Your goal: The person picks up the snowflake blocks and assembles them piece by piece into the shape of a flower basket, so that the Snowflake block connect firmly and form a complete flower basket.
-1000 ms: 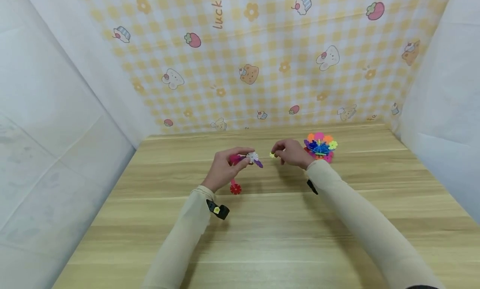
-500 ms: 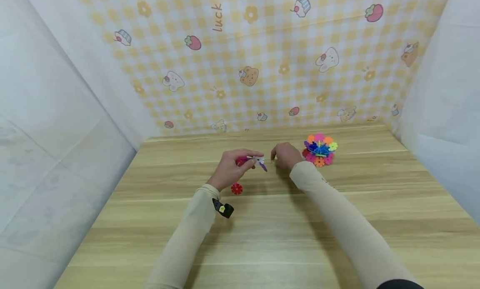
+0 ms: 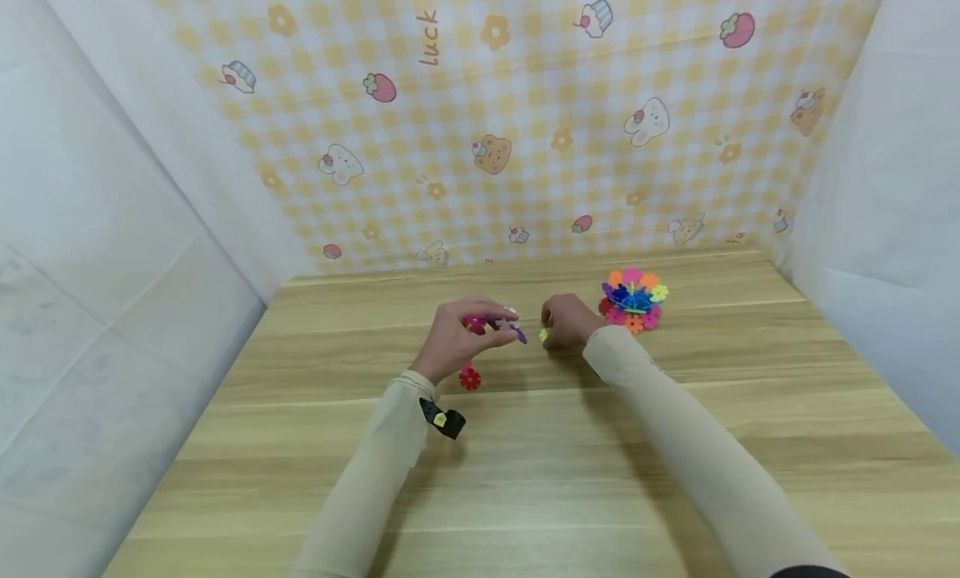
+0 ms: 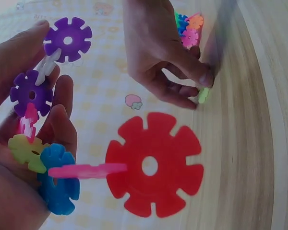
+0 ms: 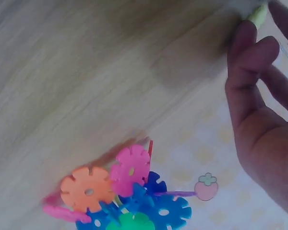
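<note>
A chain of slotted plastic snowflake discs lies in my left hand (image 3: 459, 338), which holds it between thumb and fingers. In the left wrist view, the chain has a purple disc (image 4: 79, 33) at its upper end, then a white, another purple, a pink, a yellow-green and a blue disc (image 4: 62, 203). A pink disc seen edge-on joins the blue one to a large red disc (image 4: 175, 153) that hangs free. To the right, my right hand (image 3: 572, 320) pinches a single yellow-green disc (image 3: 543, 334) close above the table, apart from the chain.
A many-coloured cluster of joined discs (image 3: 633, 300) stands on the wooden table (image 3: 540, 478), just right of my right hand. Behind the table hangs a yellow checked cloth (image 3: 420, 145). White sheets (image 3: 862, 186) close off both sides.
My right hand has moved left and nearer to me, lowering the yellow-green disc. My left hand has shifted slightly, still holding the chain. The view has tilted a little.
</note>
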Demonstrator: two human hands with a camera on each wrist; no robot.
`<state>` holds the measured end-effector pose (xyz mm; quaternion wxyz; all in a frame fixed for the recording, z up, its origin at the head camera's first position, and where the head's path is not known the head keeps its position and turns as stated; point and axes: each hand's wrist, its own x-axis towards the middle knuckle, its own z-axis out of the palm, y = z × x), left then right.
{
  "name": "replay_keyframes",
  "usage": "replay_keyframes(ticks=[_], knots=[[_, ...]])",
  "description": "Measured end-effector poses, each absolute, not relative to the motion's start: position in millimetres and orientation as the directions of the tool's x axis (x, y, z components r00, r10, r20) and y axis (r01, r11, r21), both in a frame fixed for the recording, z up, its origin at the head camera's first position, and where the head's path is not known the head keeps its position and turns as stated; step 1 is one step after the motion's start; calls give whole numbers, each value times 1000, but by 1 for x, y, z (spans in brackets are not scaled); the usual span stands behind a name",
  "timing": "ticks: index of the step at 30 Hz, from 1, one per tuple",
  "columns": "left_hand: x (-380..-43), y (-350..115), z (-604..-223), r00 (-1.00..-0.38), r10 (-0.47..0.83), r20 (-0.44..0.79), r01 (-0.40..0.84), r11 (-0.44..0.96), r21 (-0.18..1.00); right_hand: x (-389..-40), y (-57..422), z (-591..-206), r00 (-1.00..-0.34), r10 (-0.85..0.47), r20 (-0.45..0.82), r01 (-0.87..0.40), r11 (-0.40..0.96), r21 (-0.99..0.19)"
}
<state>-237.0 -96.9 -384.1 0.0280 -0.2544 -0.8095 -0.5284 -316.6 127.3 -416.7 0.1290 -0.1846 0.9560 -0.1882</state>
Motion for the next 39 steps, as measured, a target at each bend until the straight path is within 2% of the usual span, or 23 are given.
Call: replay_keyframes(ticks=[9, 14, 18, 22, 25, 29, 34, 39], knots=[[-239, -99, -386, -869, 365, 334, 439, 255, 862, -316, 129, -413, -900, -359, -248, -236, 879, -415], [-240, -102, -387, -865, 369, 341, 448, 258, 856, -312, 132, -412, -871, -432, -234, -291, 837, -463], [-241, -105, -387, -861, 364, 357, 460, 252, 852, -299, 133, -408, -846, -500, -187, -308, 744, -594], [-243, -109, -385, -872, 346, 347, 445, 264, 856, -279, 131, -400, -843, -529, -97, -268, 569, -777], [-245, -112, -384, -878, 329, 347, 441, 275, 854, -264, 127, -394, -851, -526, 3, -295, 472, -831], [-246, -116, -383, -881, 314, 355, 446, 292, 846, -249, 123, -392, -851, -511, 118, -378, 441, -814], [-247, -118, -384, -884, 314, 346, 437, 292, 850, -235, 116, -392, -818, -505, 276, -523, 454, -721], [-245, -119, -384, -879, 321, 352, 445, 291, 847, -227, 109, -390, -804, -476, 356, -574, 467, -673]])
